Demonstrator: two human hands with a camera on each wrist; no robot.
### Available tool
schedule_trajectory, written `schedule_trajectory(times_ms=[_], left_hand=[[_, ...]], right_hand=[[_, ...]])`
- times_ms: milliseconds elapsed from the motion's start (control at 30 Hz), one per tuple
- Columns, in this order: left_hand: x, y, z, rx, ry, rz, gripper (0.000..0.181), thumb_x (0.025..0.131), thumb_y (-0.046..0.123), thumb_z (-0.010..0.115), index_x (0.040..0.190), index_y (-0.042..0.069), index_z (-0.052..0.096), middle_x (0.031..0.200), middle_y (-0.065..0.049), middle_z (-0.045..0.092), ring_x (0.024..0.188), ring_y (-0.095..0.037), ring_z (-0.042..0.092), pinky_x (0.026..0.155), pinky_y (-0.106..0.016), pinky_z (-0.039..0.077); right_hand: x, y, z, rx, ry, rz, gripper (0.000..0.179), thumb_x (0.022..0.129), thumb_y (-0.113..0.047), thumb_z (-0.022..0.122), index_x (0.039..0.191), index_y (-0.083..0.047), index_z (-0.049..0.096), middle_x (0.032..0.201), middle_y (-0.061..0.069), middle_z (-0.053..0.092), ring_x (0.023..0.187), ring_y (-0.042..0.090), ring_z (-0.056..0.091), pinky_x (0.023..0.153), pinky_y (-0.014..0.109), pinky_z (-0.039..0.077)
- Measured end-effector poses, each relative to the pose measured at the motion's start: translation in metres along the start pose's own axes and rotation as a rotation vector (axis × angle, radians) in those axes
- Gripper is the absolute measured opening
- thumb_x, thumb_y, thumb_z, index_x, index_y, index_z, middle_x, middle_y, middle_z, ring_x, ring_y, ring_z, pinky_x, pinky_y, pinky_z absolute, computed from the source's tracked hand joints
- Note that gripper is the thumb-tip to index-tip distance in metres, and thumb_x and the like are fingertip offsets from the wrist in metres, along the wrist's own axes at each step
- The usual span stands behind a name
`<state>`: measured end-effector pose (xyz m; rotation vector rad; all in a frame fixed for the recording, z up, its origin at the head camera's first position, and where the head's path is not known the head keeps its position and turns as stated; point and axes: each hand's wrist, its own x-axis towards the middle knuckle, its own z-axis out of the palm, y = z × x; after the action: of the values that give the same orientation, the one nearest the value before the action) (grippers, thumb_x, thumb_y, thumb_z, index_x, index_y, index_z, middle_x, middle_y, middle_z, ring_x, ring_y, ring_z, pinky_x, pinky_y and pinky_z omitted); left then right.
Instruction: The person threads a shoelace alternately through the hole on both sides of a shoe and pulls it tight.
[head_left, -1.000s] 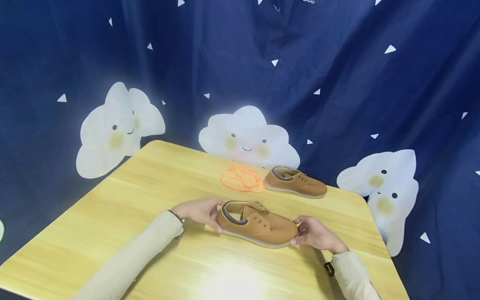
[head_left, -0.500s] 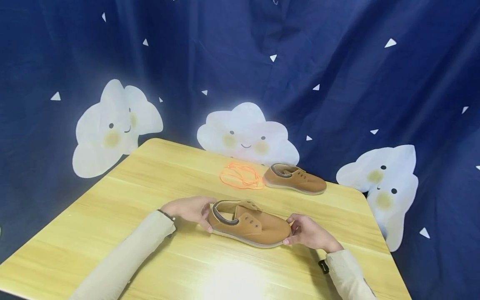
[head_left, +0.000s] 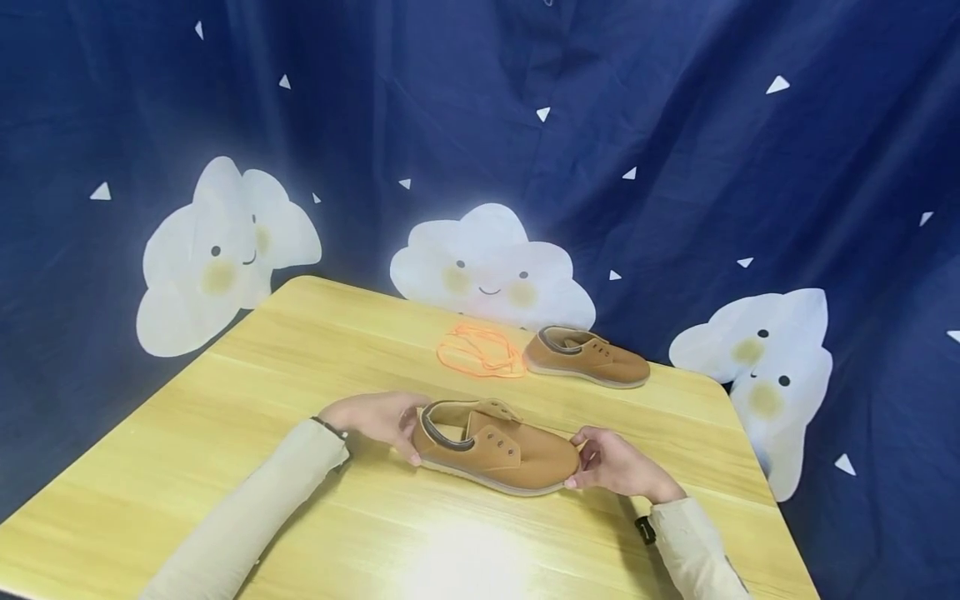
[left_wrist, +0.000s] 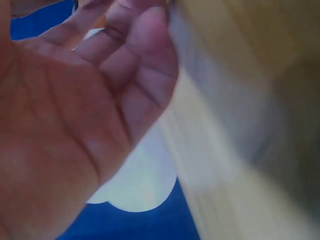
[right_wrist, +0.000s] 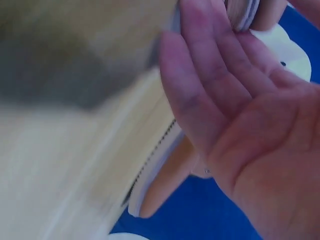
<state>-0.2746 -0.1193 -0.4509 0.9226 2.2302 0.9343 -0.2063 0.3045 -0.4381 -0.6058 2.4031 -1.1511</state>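
The near brown shoe (head_left: 536,454) sits between both hands, toe towards the right; the left grip (head_left: 378,419) pinches its heel, and the right grip (head_left: 615,462) pinches its toe; whether the sole touches the wooden counter (head_left: 262,367) is hard to tell, as palms block much of the wrist views; beyond it, a second brown shoe (head_left: 603,364) and tangled orange laces (head_left: 491,364) lie side by side near the far edge; a blue cloud-print curtain (head_left: 465,100) hangs behind.

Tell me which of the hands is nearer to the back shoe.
Right. The right hand, at the toe end of the front shoe, is in front of the back shoe; the left hand, at the heel end, is farther away, to the front left.
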Motion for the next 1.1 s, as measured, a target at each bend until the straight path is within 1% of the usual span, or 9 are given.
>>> schedule_trajectory(times_ms=[100, 200, 367, 433, 500, 700, 800, 933, 1100], left_hand=[[-0.003, 0.003, -0.01, -0.038, -0.027, -0.063, 0.079, 0.076, 0.011, 0.088, 0.146, 0.008, 0.051, 0.092, -0.008, 0.065, 0.081, -0.016, 0.059, 0.075, -0.029, 0.052], [-0.003, 0.0, -0.027, -0.024, 0.012, -0.119, 0.067, 0.086, 0.006, 0.077, 0.148, 0.005, 0.049, 0.109, -0.013, 0.067, 0.089, -0.02, 0.066, 0.086, -0.037, 0.055], [0.024, -0.016, -0.049, 0.079, 0.267, -0.06, 0.036, 0.103, 0.011, 0.056, 0.137, 0.001, 0.059, 0.119, -0.019, 0.069, 0.098, -0.029, 0.07, 0.091, -0.045, 0.057], [0.038, -0.02, -0.05, 0.12, 0.369, -0.037, 0.033, 0.103, 0.01, 0.053, 0.133, 0.0, 0.062, 0.127, -0.022, 0.067, 0.11, -0.035, 0.067, 0.097, -0.049, 0.056], [0.051, -0.022, -0.048, 0.162, 0.418, -0.017, 0.032, 0.104, 0.011, 0.05, 0.129, 0.0, 0.065, 0.138, -0.023, 0.062, 0.126, -0.04, 0.059, 0.111, -0.057, 0.046], [0.081, -0.024, -0.035, 0.354, 0.353, 0.138, 0.033, 0.103, 0.008, 0.046, 0.122, -0.002, 0.071, 0.149, -0.028, 0.053, 0.142, -0.049, 0.044, 0.123, -0.065, 0.027], [0.088, -0.022, -0.028, 0.39, 0.294, 0.174, 0.033, 0.105, 0.008, 0.047, 0.129, -0.002, 0.068, 0.151, -0.027, 0.053, 0.145, -0.046, 0.045, 0.124, -0.063, 0.027], [0.091, -0.018, -0.024, 0.398, 0.248, 0.156, 0.038, 0.108, 0.012, 0.044, 0.137, -0.005, 0.061, 0.152, -0.026, 0.052, 0.145, -0.045, 0.045, 0.124, -0.059, 0.031], [0.094, -0.015, -0.024, 0.414, 0.241, 0.175, 0.034, 0.107, 0.009, 0.045, 0.128, -0.006, 0.067, 0.139, -0.025, 0.063, 0.135, -0.043, 0.057, 0.117, -0.056, 0.042]], right_hand=[[-0.001, -0.002, -0.007, 0.082, -0.082, 0.013, 0.061, 0.085, 0.0, 0.081, 0.13, 0.022, 0.045, 0.094, 0.028, 0.065, 0.079, 0.014, 0.068, 0.072, 0.022, 0.057], [0.0, -0.007, -0.019, -0.011, -0.094, 0.007, 0.065, 0.089, -0.003, 0.078, 0.136, 0.023, 0.042, 0.1, 0.027, 0.069, 0.088, 0.021, 0.071, 0.074, 0.022, 0.057], [0.009, -0.017, -0.035, -0.178, 0.052, -0.004, 0.053, 0.098, -0.015, 0.07, 0.137, 0.016, 0.051, 0.111, 0.021, 0.073, 0.101, 0.029, 0.071, 0.078, 0.025, 0.056], [0.016, -0.018, -0.037, -0.174, 0.092, 0.001, 0.05, 0.101, -0.015, 0.066, 0.138, 0.014, 0.052, 0.116, 0.023, 0.071, 0.103, 0.031, 0.071, 0.08, 0.027, 0.057], [0.025, -0.019, -0.036, -0.18, 0.114, 0.006, 0.048, 0.102, -0.016, 0.064, 0.139, 0.011, 0.053, 0.119, 0.024, 0.07, 0.107, 0.032, 0.071, 0.083, 0.029, 0.057], [0.047, -0.027, -0.027, -0.163, 0.126, 0.021, 0.045, 0.104, -0.02, 0.061, 0.14, 0.006, 0.056, 0.133, 0.027, 0.065, 0.118, 0.036, 0.067, 0.095, 0.044, 0.057], [0.055, -0.031, -0.023, -0.155, 0.115, 0.012, 0.046, 0.104, -0.019, 0.06, 0.14, 0.008, 0.055, 0.136, 0.03, 0.062, 0.117, 0.038, 0.067, 0.097, 0.048, 0.057], [0.064, -0.035, -0.019, -0.149, 0.1, -0.001, 0.045, 0.104, -0.018, 0.06, 0.14, 0.01, 0.055, 0.133, 0.03, 0.064, 0.114, 0.037, 0.069, 0.096, 0.047, 0.058], [0.07, -0.04, -0.014, -0.166, 0.074, -0.018, 0.044, 0.105, -0.018, 0.058, 0.139, 0.009, 0.056, 0.134, 0.03, 0.064, 0.119, 0.039, 0.065, 0.096, 0.046, 0.058]])
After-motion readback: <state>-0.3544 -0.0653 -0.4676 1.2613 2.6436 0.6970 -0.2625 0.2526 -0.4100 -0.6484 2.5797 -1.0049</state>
